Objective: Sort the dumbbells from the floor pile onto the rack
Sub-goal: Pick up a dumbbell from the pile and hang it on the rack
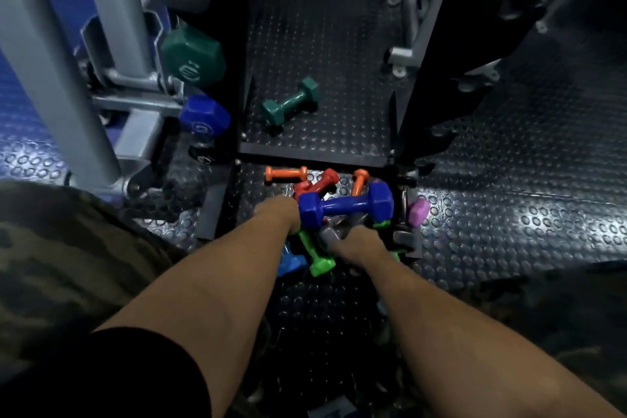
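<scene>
- The blue dumbbell (346, 206) is propped atop the floor pile, so it is reached first.
- The left hand (279, 214) touches its end; grip cannot be told.
- The right hand (353, 241) is buried among grey dumbbells (330, 235), its closure hidden.

The floor (509, 200) is dark rubber matting studded with raised round dots, slightly shiny where light catches it. The blue dumbbell (346, 206) on top of the pile has a smooth, glossy coating like vinyl; the teal dumbbell (291, 101) lying apart looks the same but duller. The orange dumbbell (286, 174) and green dumbbell (315, 253) share that smooth coated skin. The rack (112, 78) is grey painted metal, smooth with a soft sheen. The camouflage cloth (68, 248) at the left edge is matt fabric.
</scene>
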The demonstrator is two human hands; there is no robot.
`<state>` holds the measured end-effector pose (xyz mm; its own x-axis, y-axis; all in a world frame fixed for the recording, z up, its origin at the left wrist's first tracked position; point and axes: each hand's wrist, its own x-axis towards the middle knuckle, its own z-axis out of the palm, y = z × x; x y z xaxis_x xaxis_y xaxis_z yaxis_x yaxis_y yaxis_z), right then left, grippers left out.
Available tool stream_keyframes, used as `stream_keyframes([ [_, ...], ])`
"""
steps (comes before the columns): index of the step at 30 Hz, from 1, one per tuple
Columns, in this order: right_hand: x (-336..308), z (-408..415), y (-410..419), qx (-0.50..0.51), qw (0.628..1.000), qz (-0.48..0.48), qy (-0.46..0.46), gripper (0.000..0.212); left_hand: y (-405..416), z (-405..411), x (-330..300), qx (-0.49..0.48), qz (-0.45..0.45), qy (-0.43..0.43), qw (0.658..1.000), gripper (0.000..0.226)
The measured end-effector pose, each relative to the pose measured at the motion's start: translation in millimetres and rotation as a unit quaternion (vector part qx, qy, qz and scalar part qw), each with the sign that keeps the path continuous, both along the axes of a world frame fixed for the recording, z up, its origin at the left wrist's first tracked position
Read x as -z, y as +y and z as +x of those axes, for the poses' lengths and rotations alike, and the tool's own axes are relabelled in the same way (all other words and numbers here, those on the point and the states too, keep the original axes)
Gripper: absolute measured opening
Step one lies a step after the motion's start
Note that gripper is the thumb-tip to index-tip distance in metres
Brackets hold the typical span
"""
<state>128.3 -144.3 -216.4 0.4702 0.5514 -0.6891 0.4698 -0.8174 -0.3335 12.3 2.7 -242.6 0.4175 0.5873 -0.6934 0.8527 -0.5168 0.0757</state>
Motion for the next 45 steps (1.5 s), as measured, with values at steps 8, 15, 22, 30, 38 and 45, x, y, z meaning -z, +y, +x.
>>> stream_keyframes([
  [8,66,-28,-16,0.070,0.989,-0.115,0.056,0.066,-1,-3,47,-0.025,-0.074,-0.080,0.994,0.012],
  [15,161,-37,-27,0.199,0.969,-0.066,0.132,0.094,-3,1,72,-0.059,-0.115,-0.062,0.990,0.053],
  [22,152,-35,-30,0.258,0.954,-0.039,0.149,0.074,-3,-1,74,-0.113,-0.123,-0.103,0.981,0.046],
  [30,70,-42,-33,0.256,0.949,-0.023,0.181,0.076,-16,-23,59,-0.070,-0.117,-0.054,0.989,0.065],
  [38,-30,-15,-8,0.108,0.981,-0.001,0.158,0.035,5,-51,-19,-0.119,-0.146,-0.039,0.981,0.097],
  [45,-85,-4,33,0.133,0.942,0.132,0.279,0.023,42,-60,-123,-0.141,0.015,-0.121,0.982,0.054],
])
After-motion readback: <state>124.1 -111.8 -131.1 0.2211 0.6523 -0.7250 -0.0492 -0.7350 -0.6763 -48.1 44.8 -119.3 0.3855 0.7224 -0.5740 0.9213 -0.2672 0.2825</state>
